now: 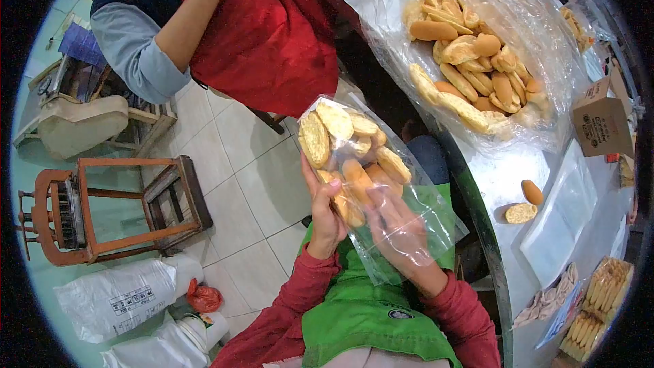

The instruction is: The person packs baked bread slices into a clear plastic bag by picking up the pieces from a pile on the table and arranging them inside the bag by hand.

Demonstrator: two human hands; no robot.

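Observation:
A clear plastic bag [429, 211] partly filled with oval bread pieces [334, 120] is held up in front of my green apron. My left hand [325, 215] grips its left side, thumb over the plastic. Through the film I see my right hand [402, 232] inside the bag's near end. Its fingers are together against a browned bread piece [355, 177], and the plastic partly blurs the contact. Some pieces show a pale cut face, others a smooth brown crust.
On the metal table [487, 177] lies a large open plastic sack [388, 34] of bread pieces. Two loose pieces [522, 213], flat plastic bags [562, 215], a carton [603, 119] and packed bread [603, 293] are nearby. A person in a red apron [266, 48] stands opposite; a wooden-framed stand [136, 208] is left.

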